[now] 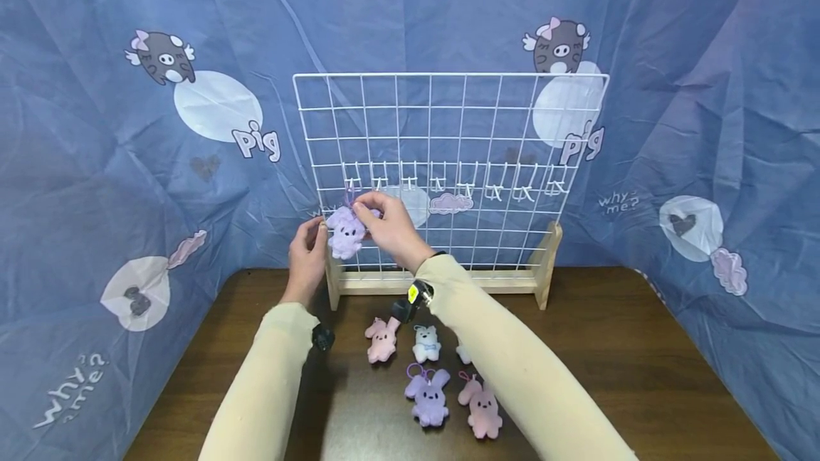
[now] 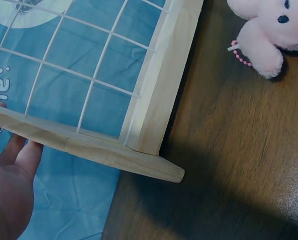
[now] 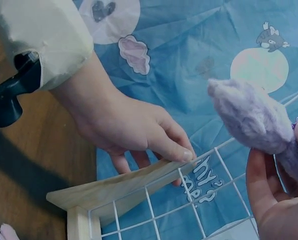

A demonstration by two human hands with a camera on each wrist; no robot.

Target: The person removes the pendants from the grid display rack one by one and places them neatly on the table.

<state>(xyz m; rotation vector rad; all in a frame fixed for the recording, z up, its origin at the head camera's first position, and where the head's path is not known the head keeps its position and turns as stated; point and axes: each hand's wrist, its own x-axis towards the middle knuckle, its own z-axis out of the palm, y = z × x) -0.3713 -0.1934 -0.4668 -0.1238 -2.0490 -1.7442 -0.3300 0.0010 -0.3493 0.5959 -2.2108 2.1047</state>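
My right hand pinches a purple plush dog keychain by its top, with the purple ring just below the leftmost hook. This hook is one of several white hooks along a white wire grid rack. My left hand grips the wooden side support at the rack's left end. Seen from the right wrist, the left thumb lies at the support's tip and the fingers go behind it. The plush hangs in the right fingers there, its face turned away.
On the brown table lie a pink plush, a white plush bear, another purple plush and a second pink plush. A further white plush is partly hidden by the right sleeve. Blue printed cloth hangs behind the rack.
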